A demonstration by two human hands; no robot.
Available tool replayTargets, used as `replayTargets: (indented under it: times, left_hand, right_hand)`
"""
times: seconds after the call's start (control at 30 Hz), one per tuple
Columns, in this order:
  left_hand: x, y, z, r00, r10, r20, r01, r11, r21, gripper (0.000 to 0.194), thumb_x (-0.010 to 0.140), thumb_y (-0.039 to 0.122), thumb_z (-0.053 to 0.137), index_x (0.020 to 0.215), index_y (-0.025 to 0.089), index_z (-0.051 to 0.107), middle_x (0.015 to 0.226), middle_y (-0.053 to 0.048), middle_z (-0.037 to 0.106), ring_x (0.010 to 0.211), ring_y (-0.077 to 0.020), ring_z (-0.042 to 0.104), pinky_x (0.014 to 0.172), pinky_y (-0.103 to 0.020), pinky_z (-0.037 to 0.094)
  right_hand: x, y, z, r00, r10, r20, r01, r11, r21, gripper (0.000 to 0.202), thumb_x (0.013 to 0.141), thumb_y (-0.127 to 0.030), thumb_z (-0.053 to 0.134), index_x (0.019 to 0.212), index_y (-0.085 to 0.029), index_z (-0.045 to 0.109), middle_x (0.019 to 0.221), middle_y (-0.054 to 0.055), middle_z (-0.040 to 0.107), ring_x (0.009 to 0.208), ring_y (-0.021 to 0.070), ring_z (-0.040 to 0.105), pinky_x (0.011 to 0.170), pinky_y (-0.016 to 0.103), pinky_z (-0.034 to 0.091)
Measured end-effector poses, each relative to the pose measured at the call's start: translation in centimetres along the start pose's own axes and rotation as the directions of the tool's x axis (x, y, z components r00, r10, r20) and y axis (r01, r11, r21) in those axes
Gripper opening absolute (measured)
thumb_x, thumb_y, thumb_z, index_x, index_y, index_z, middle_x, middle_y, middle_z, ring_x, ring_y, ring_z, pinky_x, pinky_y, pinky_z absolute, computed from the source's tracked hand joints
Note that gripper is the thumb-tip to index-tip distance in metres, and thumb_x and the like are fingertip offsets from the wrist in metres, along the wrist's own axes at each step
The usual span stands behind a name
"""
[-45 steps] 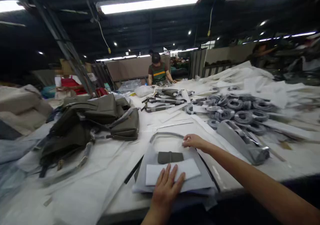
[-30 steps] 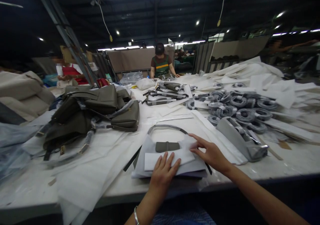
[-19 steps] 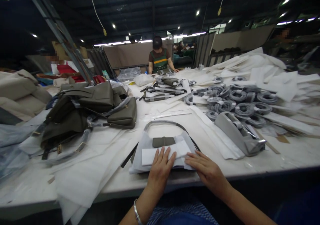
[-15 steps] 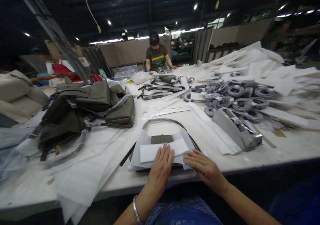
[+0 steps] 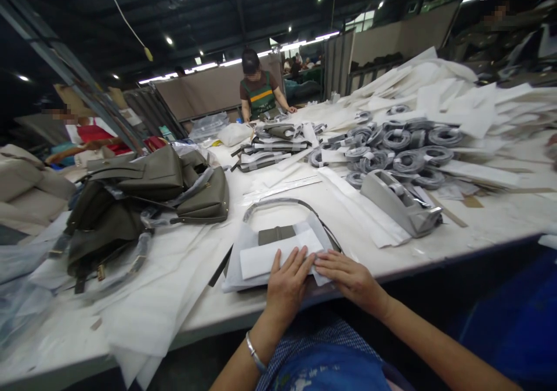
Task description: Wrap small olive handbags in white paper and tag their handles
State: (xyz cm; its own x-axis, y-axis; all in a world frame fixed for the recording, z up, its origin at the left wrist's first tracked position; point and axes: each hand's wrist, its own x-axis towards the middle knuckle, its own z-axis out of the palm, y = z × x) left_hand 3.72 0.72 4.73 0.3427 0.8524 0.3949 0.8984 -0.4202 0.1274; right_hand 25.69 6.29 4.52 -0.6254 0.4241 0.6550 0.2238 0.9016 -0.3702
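Note:
An olive handbag point(image 5: 275, 235) lies in front of me, mostly covered by thin white wrapping sheet point(image 5: 237, 234). Its wrapped handle point(image 5: 278, 202) loops toward the far side. Across the bag rests a folded white foam strip point(image 5: 261, 259). My left hand point(image 5: 290, 278) presses flat on the strip's right part, fingers stretched out. Beside it, my right hand point(image 5: 348, 276) lies with straight fingers on the wrapping at the bag's right edge. The fingertips of both hands nearly meet. Neither hand grips anything.
Olive handbags point(image 5: 152, 188) are heaped at left, near loose white foam sheets point(image 5: 161, 304). Coiled, wrapped straps point(image 5: 409, 162) and a grey bag point(image 5: 395, 202) lie at right. A co-worker point(image 5: 261, 89) stands across the table point(image 5: 461, 252).
My left hand has slid right along the foam strip, toward my right hand. The fingers of both hands are now closer together. The camera view has tilted and shifted a little.

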Motion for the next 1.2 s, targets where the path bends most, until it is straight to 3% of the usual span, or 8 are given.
replayTargets:
  times: [0.13, 0.2, 0.27, 0.37, 0.53, 0.83, 1.0, 1.2]
  left_hand:
    - [-0.2, -0.1, 0.4, 0.998, 0.015, -0.055, -0.014, 1.000, 0.019, 0.048, 0.099, 0.025, 0.050, 0.146, 0.030, 0.042, 0.149, -0.002, 0.049, 0.137, -0.0215, 0.046, 0.120, -0.055, 0.024]
    - [-0.1, -0.1, 0.2, 0.998, 0.026, -0.056, -0.023, 0.999, 0.043, 0.048, 0.098, 0.026, 0.051, 0.146, 0.029, 0.043, 0.149, -0.003, 0.049, 0.136, -0.0223, 0.047, 0.119, -0.056, 0.027]
    - [-0.1, 0.0, 0.0, 0.998, 0.033, -0.061, -0.029, 0.997, 0.069, 0.048, 0.098, 0.028, 0.052, 0.145, 0.029, 0.044, 0.148, -0.004, 0.050, 0.136, -0.0231, 0.048, 0.117, -0.056, 0.029]
    - [-0.1, 0.0, 0.2, 0.996, 0.035, -0.082, -0.028, 0.995, 0.091, 0.047, 0.098, 0.031, 0.053, 0.144, 0.030, 0.045, 0.148, -0.003, 0.050, 0.136, -0.0230, 0.049, 0.116, -0.055, 0.032]
    - [-0.3, -0.1, 0.6, 0.993, 0.039, -0.113, -0.028, 0.994, 0.102, 0.046, 0.099, 0.034, 0.051, 0.144, 0.032, 0.044, 0.150, -0.001, 0.048, 0.136, -0.0226, 0.048, 0.115, -0.056, 0.034]
    - [-0.5, -0.5, 0.8, 0.992, 0.059, -0.116, -0.047, 0.993, 0.106, 0.055, 0.099, 0.039, 0.049, 0.151, 0.033, 0.032, 0.156, 0.000, 0.037, 0.142, -0.0243, 0.040, 0.115, -0.057, 0.034]
    - [-0.5, -0.6, 0.8, 0.993, 0.061, -0.098, -0.050, 0.992, 0.112, 0.056, 0.100, 0.037, 0.048, 0.152, 0.033, 0.029, 0.157, 0.001, 0.035, 0.144, -0.0251, 0.036, 0.116, -0.057, 0.032]
    - [-0.4, -0.5, 0.9, 0.993, 0.061, -0.103, -0.050, 0.994, 0.102, 0.056, 0.098, 0.035, 0.053, 0.151, 0.031, 0.034, 0.154, -0.002, 0.041, 0.141, -0.0263, 0.041, 0.116, -0.058, 0.033]
  right_hand:
    - [1.7, -0.3, -2.1, 0.967, 0.254, -0.018, -0.251, 0.963, 0.096, 0.022, 0.098, -0.026, 0.053, 0.110, -0.023, 0.071, 0.113, 0.005, 0.074, 0.111, 0.0198, 0.067, 0.103, 0.036, 0.052]
    - [3.4, 0.6, -2.5, 0.923, 0.382, -0.040, -0.381, 0.924, 0.021, 0.028, 0.100, -0.026, 0.046, 0.115, -0.022, 0.069, 0.117, 0.007, 0.072, 0.111, 0.0210, 0.067, 0.101, 0.037, 0.053]
    - [5.0, 2.1, -2.1, 0.902, 0.430, 0.028, -0.427, 0.900, -0.084, 0.033, 0.098, -0.025, 0.045, 0.124, -0.021, 0.065, 0.124, 0.010, 0.069, 0.117, 0.0242, 0.063, 0.105, 0.043, 0.049]
    - [6.9, 4.7, -1.0, 0.882, 0.430, 0.191, -0.407, 0.901, -0.147, 0.041, 0.089, -0.021, 0.055, 0.128, -0.020, 0.063, 0.127, 0.013, 0.067, 0.126, 0.0290, 0.057, 0.108, 0.049, 0.043]
    - [8.1, 6.2, -1.0, 0.852, 0.423, 0.310, -0.405, 0.906, -0.123, 0.052, 0.082, -0.023, 0.061, 0.133, -0.028, 0.059, 0.126, 0.007, 0.069, 0.127, 0.0297, 0.056, 0.109, 0.054, 0.037]
    - [8.8, 6.4, -1.5, 0.793, 0.560, 0.239, -0.578, 0.816, 0.009, 0.032, 0.082, -0.031, 0.060, 0.110, -0.019, 0.068, 0.083, 0.003, 0.074, 0.083, 0.0220, 0.070, 0.080, 0.036, 0.053]
    - [8.7, 6.7, -1.9, 0.760, 0.588, 0.279, -0.624, 0.779, 0.058, 0.029, 0.085, -0.036, 0.057, 0.101, -0.017, 0.072, 0.080, 0.003, 0.076, 0.076, 0.0197, 0.071, 0.070, 0.030, 0.055]
    - [8.6, 6.2, -1.9, 0.810, 0.530, 0.252, -0.550, 0.835, 0.011, 0.025, 0.084, -0.037, 0.061, 0.097, -0.022, 0.076, 0.087, 0.004, 0.078, 0.081, 0.0227, 0.072, 0.078, 0.035, 0.057]
